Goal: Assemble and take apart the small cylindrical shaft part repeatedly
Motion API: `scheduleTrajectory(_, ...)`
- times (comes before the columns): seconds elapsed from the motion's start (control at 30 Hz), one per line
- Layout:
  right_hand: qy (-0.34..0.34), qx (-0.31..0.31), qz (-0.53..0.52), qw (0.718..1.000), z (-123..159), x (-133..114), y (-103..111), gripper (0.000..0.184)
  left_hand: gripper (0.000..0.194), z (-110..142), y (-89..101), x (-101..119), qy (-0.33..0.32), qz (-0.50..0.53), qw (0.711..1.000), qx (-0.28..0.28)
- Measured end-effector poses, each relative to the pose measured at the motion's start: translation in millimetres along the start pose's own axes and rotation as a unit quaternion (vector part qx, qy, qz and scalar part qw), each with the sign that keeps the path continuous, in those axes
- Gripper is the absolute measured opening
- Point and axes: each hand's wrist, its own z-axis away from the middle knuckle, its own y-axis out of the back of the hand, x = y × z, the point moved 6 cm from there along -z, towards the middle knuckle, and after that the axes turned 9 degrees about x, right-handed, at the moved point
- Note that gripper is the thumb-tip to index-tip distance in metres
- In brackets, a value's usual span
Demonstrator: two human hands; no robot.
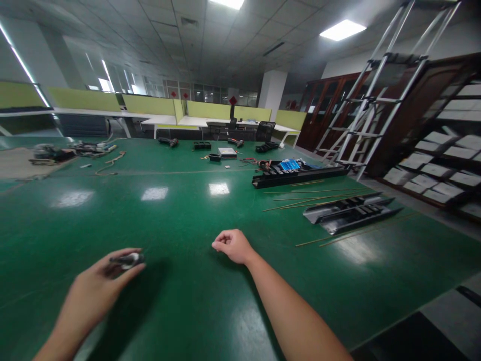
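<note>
My left hand (92, 288) is closed on a small dark round part (132, 259) with a pale ring and a short dark rod. It holds this between thumb and fingers above the green table (180, 306), at the lower left; blur hides the part's exact kind. My right hand (233, 244) is just right of the middle, low over the tabletop, its fingers curled and the thumb against the index finger. Whatever may lie inside that pinch does not show. The two hands are well apart.
Black metal channels (353, 213) and thin brass-coloured rods (285, 204) lie to the right. Beyond them, a long black channel (300, 175) carries blue parts and wires. A silver box (227, 153) sits farther back. Mechanical assemblies (52, 153) stand at the far left. A ladder (366, 100) rises beyond the table.
</note>
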Motion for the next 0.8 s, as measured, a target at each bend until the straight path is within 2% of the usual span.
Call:
scheduleTrajectory(0.03,-0.001,-0.001,-0.005,1.000,0,0,0,0.025,0.051,-4,-25.3,11,-0.014,0.030,0.998,-0.048)
scheduleTrajectory(0.1,-0.003,-0.002,-0.014,1.000,0,1,-1,0.024,0.047,-9,-72.5,36,-0.056,0.071,0.991,-0.098)
scheduleTrajectory(0.17,-0.006,-0.002,-0.025,1.000,0,2,-2,0.023,0.039,-11,-111.2,54,-0.098,0.083,0.986,-0.108)
scheduleTrajectory(0.27,-0.014,0.000,-0.042,0.999,0,5,-3,0.023,0.035,-9,-145.6,62,-0.141,0.082,0.983,-0.080)
scheduleTrajectory(0.4,-0.018,0.002,-0.027,0.999,-1,4,-3,0.027,0.035,-4,-158.4,56,-0.143,0.098,0.981,-0.084)
scheduleTrajectory(0.6,-0.013,-0.007,-0.002,1.000,-1,1,-3,0.028,0.026,-2,-146.9,60,-0.194,0.118,0.973,-0.046)
scheduleTrajectory(0.8,-0.002,0.000,0.002,1.000,2,-3,-3,0.032,0.026,-4,-148.4,57,-0.213,0.102,0.971,-0.030)
